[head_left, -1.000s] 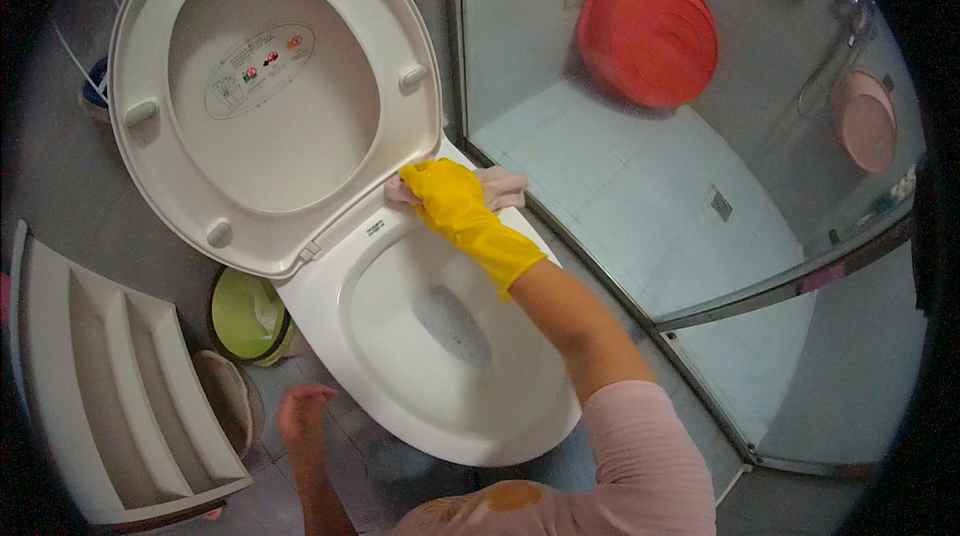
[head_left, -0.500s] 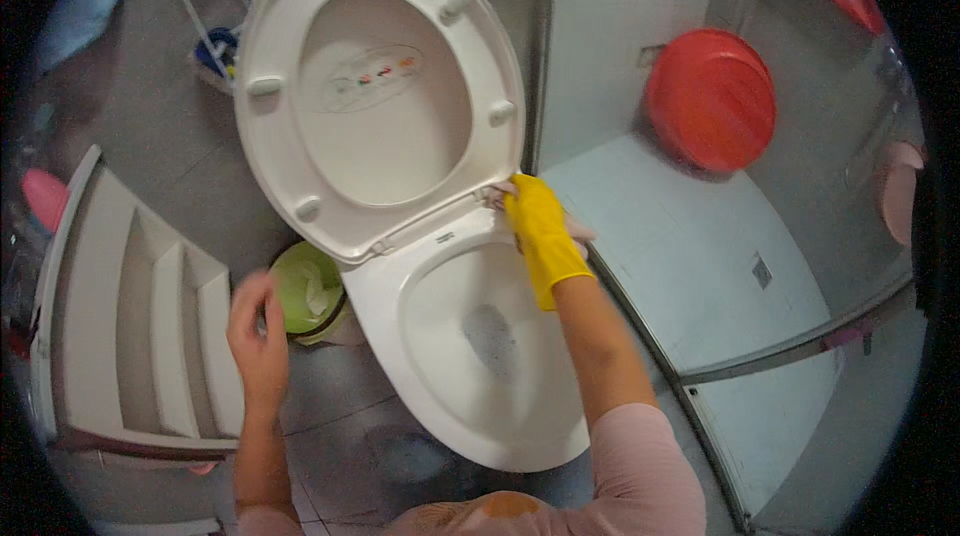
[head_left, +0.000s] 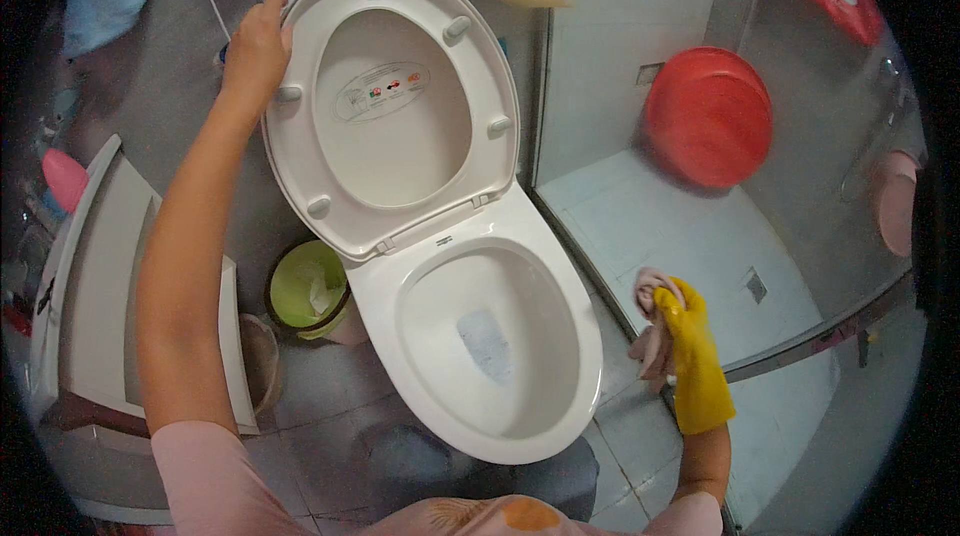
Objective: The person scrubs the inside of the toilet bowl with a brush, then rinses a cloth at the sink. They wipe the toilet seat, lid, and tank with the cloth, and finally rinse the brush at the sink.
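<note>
Tiled floor (head_left: 335, 411) below; ten o'clock, left fingers (head_left: 271, 8) touch seat (head_left: 298, 151), grip unclear: slipping could slam it! Right fingers (head_left: 674, 298) clench cloth (head_left: 656, 351).

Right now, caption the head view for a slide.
Bare left hand at the edge of the raised white oval toilet seat; yellow-gloved right hand holding a crumpled pink cloth.

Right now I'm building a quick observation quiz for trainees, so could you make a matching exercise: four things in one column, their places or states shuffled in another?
Things:
1. Left hand
2. Right hand
3. Basin
4. Bin

Places or states:
A. Red, in the shower area
B. Gloved in yellow, holding a pink cloth
C. Green inside, left of the toilet
D. Bare, at the raised seat's outer edge

Pairs: 1-D, 2-B, 3-A, 4-C
</note>
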Tool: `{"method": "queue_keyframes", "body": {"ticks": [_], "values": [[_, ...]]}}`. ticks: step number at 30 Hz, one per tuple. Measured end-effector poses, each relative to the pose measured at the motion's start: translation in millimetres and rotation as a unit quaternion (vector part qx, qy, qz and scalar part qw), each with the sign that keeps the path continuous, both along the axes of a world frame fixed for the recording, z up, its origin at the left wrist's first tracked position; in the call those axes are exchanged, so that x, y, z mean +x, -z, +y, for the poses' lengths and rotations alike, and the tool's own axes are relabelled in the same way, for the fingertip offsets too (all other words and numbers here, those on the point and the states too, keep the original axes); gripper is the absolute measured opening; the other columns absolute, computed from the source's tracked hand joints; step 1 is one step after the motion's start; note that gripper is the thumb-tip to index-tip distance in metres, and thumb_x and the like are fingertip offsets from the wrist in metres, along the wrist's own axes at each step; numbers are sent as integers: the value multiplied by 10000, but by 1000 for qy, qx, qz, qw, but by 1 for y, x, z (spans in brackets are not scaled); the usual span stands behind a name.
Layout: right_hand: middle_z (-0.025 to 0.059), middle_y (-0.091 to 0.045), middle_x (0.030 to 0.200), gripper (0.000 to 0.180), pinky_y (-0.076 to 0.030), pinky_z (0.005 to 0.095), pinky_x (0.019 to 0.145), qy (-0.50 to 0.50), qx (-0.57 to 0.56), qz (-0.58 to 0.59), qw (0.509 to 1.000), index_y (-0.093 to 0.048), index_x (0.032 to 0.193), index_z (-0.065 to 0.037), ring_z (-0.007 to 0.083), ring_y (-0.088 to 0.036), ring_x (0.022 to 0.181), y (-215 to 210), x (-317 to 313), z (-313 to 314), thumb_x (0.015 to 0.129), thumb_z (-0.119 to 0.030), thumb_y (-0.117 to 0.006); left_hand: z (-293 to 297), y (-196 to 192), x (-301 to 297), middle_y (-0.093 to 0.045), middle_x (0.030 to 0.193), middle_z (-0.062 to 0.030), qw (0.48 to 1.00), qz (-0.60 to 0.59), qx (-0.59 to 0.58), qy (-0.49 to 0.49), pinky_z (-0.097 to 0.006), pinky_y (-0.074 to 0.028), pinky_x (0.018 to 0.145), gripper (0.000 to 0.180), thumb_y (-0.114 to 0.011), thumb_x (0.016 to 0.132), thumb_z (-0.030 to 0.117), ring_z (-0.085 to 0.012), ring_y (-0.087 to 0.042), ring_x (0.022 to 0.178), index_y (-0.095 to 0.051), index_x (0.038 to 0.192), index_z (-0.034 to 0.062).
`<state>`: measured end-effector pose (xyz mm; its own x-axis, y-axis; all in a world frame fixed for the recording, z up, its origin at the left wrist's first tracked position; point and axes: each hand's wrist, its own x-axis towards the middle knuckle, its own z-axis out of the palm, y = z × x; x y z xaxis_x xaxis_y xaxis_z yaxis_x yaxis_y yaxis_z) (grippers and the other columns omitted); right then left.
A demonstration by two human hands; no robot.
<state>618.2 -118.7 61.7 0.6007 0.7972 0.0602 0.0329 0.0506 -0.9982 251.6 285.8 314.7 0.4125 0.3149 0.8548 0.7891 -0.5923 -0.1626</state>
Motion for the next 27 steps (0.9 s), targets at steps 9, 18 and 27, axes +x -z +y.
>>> {"method": "queue_keyframes", "body": {"ticks": [9,18,27], "values": [[65,-603,1099,333,-468,275,833,-99,29,206,973,-537,1183,-50,149,-576,986,-9,-27,13,916,-246,-567,-9,3,8,-557,987,-144,988,57,58,-129,-446,-477,774,225,-580,774,53,-332,-556,968,-537,993,26],[91,-597,1113,377,-487,265,810,-205,-20,260,943,-515,1218,-15,143,-588,954,-32,-80,40,935,-263,-530,-1,1,12,-597,951,-209,984,-142,-104,-20,-405,-457,814,279,-564,713,35,-360,-573,917,-625,981,-13],[107,-613,1101,425,-483,303,835,-133,127,1,983,-497,1256,-30,182,-601,964,-105,-160,123,887,-223,-582,-45,-16,-12,-664,963,-85,925,-177,-288,172,-264,-462,779,357,-607,790,105,-144,-602,887,-626,1139,30]]}}
